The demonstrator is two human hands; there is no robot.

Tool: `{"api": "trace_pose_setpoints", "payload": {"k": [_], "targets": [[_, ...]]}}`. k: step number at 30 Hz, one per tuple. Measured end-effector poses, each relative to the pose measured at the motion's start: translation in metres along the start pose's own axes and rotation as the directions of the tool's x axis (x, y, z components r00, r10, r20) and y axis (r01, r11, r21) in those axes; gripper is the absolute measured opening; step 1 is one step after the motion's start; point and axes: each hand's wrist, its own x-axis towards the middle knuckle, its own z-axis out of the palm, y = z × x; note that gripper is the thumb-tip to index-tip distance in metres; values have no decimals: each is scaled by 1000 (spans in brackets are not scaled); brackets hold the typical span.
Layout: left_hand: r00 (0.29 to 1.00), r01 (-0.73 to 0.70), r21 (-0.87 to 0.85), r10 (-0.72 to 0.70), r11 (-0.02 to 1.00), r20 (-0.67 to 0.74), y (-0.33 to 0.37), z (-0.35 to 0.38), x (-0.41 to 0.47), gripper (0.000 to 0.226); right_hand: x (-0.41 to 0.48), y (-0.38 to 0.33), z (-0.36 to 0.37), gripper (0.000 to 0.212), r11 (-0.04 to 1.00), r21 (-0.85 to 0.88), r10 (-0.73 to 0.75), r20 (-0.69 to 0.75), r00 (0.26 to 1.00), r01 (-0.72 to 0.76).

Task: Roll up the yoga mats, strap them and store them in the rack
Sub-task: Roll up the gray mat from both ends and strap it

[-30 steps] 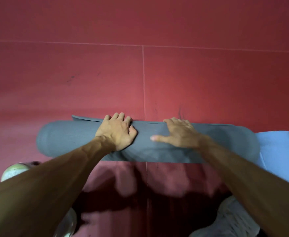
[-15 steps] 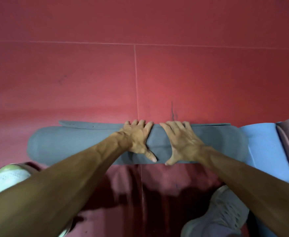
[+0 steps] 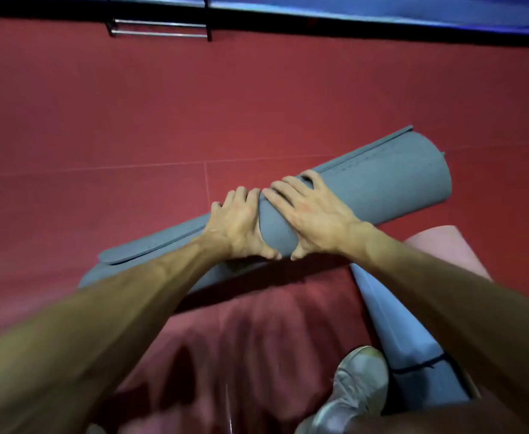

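A rolled grey yoga mat (image 3: 382,186) is held off the red floor, tilted with its right end higher and farther away. My left hand (image 3: 236,225) and my right hand (image 3: 310,214) grip the roll side by side at its middle, fingers over the top and thumbs underneath. The mat's loose outer flap (image 3: 138,250) shows along the left part. A metal rack (image 3: 159,28) stands at the far wall, top left of centre.
A rolled light-blue mat (image 3: 407,343) with a dark strap lies on the floor at the lower right, beside a pink mat (image 3: 445,245). My grey shoe (image 3: 354,383) stands next to the blue roll. A dark wall base with a blue band (image 3: 382,7) runs along the top.
Both hands closed round the grey roll and lifted it off the floor, its right end swinging up and away. The view rose, bringing the rack and wall into sight.
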Motion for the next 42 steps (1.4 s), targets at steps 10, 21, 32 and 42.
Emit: {"api": "trace_pose_setpoints", "payload": {"k": [10,21,32,42], "targets": [[987,-10,-138,-13,990,-162,85,-127,-31,119,-138,105,-149,64,946,66,320,-332,888,-316],[877,-421,122,438,899,-197,262,-144,-42,113,-336,50,-120,18,341,636,939,-261,223,-692],[711,-696,140,703,704,-1,420,-19,-110,112,-543,-90,-36,18,-422,492,888,392,-239,-762],[522,-835,-61,821,547,231,432,102,-207,118,-583,-236,-6,15,-688,464,723,364,-588,-558]]}}
